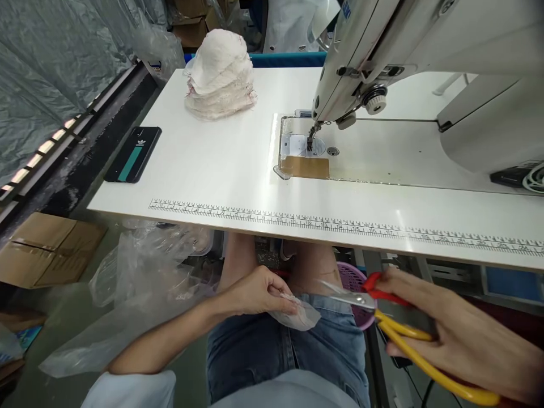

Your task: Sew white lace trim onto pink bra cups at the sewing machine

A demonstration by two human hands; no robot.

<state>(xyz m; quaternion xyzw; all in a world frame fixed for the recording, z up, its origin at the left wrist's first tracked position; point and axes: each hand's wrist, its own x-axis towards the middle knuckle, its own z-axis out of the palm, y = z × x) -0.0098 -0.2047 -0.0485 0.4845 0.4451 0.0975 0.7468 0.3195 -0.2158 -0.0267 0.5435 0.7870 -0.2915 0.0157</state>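
Over my lap, my left hand pinches a small piece of thin white fabric, whose free end points right. My right hand grips a pair of scissors with red and yellow handles. The scissor blades are parted and point left towards the fabric, without touching it. Ahead on the table stands a white sewing machine, its presser foot over the needle plate. A stack of round white fabric pieces sits at the table's back left.
The white table has a printed ruler along its front edge. A black phone lies at its left. Below are clear plastic bags, a cardboard box and a purple basket.
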